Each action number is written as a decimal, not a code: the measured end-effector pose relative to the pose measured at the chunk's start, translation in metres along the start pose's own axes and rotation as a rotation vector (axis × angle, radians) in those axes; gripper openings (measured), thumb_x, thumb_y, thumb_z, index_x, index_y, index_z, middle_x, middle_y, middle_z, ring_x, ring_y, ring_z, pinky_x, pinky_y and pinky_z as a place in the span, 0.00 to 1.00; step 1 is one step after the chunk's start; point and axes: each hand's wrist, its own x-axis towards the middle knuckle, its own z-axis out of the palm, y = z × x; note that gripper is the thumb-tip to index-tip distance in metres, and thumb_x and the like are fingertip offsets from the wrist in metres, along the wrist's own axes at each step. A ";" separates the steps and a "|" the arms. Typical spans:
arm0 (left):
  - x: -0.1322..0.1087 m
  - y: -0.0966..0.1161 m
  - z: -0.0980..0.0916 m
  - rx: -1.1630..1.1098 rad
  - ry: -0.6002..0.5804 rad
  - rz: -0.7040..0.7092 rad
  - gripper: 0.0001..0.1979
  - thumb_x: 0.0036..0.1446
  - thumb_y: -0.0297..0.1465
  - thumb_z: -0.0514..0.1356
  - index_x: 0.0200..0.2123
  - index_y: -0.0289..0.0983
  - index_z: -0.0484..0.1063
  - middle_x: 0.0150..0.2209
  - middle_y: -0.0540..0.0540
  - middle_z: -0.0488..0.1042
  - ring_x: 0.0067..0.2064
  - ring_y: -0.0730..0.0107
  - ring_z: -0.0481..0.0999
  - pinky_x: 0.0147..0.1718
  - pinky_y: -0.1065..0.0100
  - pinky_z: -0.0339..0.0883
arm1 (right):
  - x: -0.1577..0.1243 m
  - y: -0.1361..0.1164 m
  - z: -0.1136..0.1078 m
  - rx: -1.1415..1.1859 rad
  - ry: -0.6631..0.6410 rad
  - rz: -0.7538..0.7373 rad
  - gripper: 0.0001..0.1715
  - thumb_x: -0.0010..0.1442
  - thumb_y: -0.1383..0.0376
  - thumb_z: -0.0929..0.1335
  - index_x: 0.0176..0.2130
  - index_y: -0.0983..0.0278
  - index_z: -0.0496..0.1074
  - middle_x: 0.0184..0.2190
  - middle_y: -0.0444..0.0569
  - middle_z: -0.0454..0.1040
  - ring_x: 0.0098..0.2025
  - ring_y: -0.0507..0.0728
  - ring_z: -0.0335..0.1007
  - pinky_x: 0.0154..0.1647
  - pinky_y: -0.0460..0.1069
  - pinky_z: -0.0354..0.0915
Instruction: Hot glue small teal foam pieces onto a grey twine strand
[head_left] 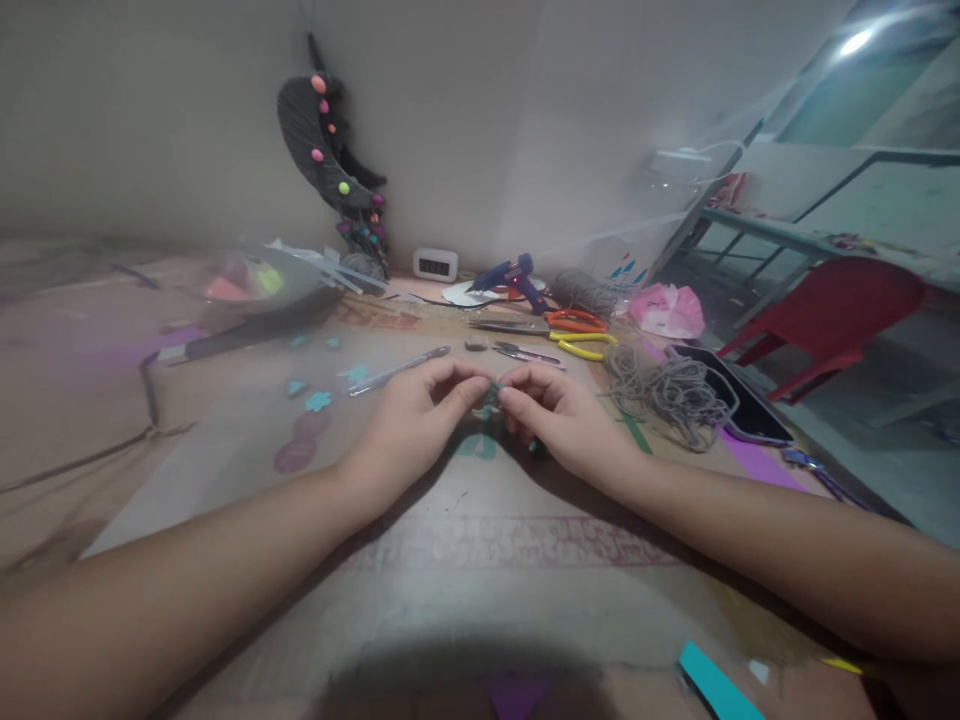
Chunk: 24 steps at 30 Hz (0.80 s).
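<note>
My left hand and my right hand meet over the middle of the table, thumbs and index fingers pinched. A small dark green piece sits between the two sets of fingertips. It is too small and blurred for me to tell its kind. Some of it, or another green bit, shows under the right-hand fingers. Left of my hands lie a teal flower-shaped cutout and a clear pen-like tool. Just beyond my fingers rest small thread snips and a small grey block.
Behind my hands are orange-handled scissors, yellow-handled pliers, a blue glue gun and a small digital clock. Tangled grey yarn and a phone lie right. A teal strip lies near the front edge.
</note>
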 end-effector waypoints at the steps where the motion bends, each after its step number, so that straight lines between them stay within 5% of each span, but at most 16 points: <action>1: 0.000 0.000 0.000 -0.030 0.002 -0.006 0.10 0.62 0.35 0.58 0.39 0.38 0.78 0.38 0.46 0.80 0.41 0.65 0.77 0.43 0.65 0.70 | 0.000 0.000 -0.001 -0.010 0.014 -0.007 0.09 0.61 0.59 0.67 0.34 0.63 0.67 0.21 0.39 0.67 0.21 0.48 0.61 0.22 0.45 0.59; 5: 0.002 -0.002 0.003 -0.185 0.034 -0.073 0.19 0.65 0.41 0.54 0.51 0.37 0.74 0.41 0.42 0.79 0.40 0.65 0.78 0.41 0.65 0.72 | 0.002 0.002 -0.004 -0.023 0.056 -0.034 0.11 0.62 0.58 0.67 0.34 0.63 0.67 0.22 0.39 0.67 0.21 0.48 0.61 0.23 0.45 0.59; 14: 0.001 0.000 0.002 -0.019 -0.035 -0.024 0.06 0.57 0.34 0.61 0.34 0.37 0.75 0.35 0.47 0.79 0.38 0.67 0.76 0.39 0.66 0.70 | 0.003 0.003 -0.004 -0.043 0.013 -0.035 0.13 0.62 0.55 0.67 0.35 0.63 0.68 0.23 0.40 0.68 0.22 0.48 0.61 0.23 0.45 0.58; 18: 0.002 -0.002 0.002 -0.053 -0.005 -0.052 0.07 0.57 0.35 0.62 0.34 0.37 0.73 0.35 0.47 0.78 0.36 0.67 0.76 0.38 0.66 0.69 | 0.004 0.005 -0.005 -0.008 0.051 -0.027 0.14 0.61 0.56 0.68 0.39 0.63 0.67 0.25 0.40 0.68 0.23 0.48 0.61 0.23 0.46 0.58; 24: 0.003 -0.003 0.002 -0.034 0.035 -0.056 0.06 0.57 0.35 0.62 0.34 0.37 0.72 0.34 0.48 0.77 0.36 0.68 0.75 0.38 0.65 0.68 | 0.001 0.004 -0.005 -0.079 0.077 -0.044 0.12 0.61 0.58 0.68 0.32 0.63 0.66 0.23 0.40 0.67 0.23 0.48 0.62 0.24 0.46 0.58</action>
